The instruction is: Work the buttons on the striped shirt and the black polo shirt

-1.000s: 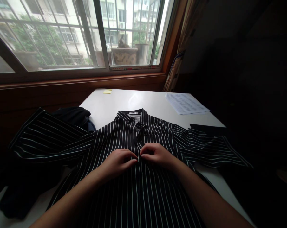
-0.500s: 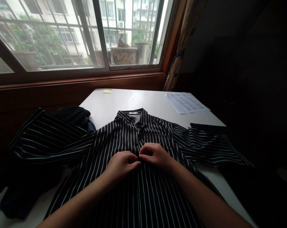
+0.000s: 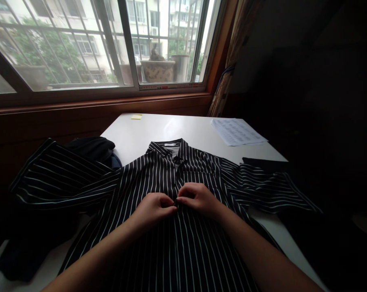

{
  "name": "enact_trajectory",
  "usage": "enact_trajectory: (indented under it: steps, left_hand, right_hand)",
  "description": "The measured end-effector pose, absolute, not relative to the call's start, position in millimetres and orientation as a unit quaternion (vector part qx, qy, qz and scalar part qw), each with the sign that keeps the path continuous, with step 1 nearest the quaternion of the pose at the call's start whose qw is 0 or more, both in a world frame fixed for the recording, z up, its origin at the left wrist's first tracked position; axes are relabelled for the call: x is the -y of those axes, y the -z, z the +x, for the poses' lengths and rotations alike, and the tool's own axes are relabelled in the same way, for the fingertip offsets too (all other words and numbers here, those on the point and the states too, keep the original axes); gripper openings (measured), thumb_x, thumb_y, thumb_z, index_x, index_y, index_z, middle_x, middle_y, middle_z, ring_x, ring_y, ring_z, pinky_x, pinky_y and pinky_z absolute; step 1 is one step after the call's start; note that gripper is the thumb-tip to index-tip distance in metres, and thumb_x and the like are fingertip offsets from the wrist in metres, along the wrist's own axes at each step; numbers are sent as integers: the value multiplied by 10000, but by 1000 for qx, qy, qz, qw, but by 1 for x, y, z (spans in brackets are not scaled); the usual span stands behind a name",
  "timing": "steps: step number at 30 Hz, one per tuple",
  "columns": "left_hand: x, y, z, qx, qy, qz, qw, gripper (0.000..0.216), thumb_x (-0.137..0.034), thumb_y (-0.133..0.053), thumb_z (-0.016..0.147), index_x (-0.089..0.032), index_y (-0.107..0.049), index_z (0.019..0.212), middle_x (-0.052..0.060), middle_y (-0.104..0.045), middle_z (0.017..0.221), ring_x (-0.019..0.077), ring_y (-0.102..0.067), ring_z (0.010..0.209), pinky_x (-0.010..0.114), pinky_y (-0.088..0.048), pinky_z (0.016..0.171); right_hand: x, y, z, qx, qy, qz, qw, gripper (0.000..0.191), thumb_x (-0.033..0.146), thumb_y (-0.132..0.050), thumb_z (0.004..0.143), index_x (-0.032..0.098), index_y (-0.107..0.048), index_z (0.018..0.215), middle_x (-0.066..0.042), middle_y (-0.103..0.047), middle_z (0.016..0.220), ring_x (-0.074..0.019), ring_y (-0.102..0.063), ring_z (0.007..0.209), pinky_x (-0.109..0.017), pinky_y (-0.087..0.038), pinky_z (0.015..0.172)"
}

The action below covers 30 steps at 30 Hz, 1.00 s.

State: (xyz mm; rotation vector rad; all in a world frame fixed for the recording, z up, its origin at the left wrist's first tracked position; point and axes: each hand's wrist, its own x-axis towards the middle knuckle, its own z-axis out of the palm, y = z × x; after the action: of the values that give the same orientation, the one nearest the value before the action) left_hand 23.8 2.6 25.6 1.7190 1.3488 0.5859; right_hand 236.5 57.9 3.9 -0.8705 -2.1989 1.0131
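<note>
A black shirt point(image 3: 198, 239) with white stripes lies front side up, its collar point(image 3: 168, 148) pointing away from me and its sleeves spread to both sides. At the middle of its front, my left hand point(image 3: 156, 207) pinches the edge of the front opening between thumb and fingers. Close against it, my right hand point(image 3: 198, 198) also pinches the shirt's front edge, its fingertips nearly meeting the left ones. Any button between the fingertips is too small and covered to make out. Above the hands, the upper part of the front opening shows a gap below the collar.
The shirt rests on a white table point(image 3: 159, 125). Printed papers point(image 3: 238, 132) lie at its far right, and a yellow sticky note point(image 3: 136, 116) near its far left corner. Dark clothing point(image 3: 93, 147) is heaped under the left sleeve. A barred window point(image 3: 80, 44) stands behind.
Both hands stay pinched at the same spot on the shirt's front, with the left hand shifted very slightly to the left. The shirt lies as before.
</note>
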Motion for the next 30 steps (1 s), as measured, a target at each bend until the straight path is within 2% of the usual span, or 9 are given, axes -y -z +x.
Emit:
enact_trajectory:
  steps: [14,30]
  left_hand:
    - [-6,-25,17,-519,-221,695,447,160,-322,-703,812,-176,-761,838,21,-720,833,179,-656,796,260,-465,701]
    - [-6,-30,17,-512,-211,699,453,190,-344,-694,826,-165,-757,829,19,-715,820,170,-646,779,250,-453,684]
  right_hand:
    - [-58,-4,236,818,-380,-332,277,109,304,-705,861,196,-704,848,-13,-678,816,-151,-625,757,-280,-480,698]
    - [-58,-2,237,818,-368,-337,285,72,263,-717,854,194,-701,839,-5,-679,811,-146,-629,760,-271,-478,704]
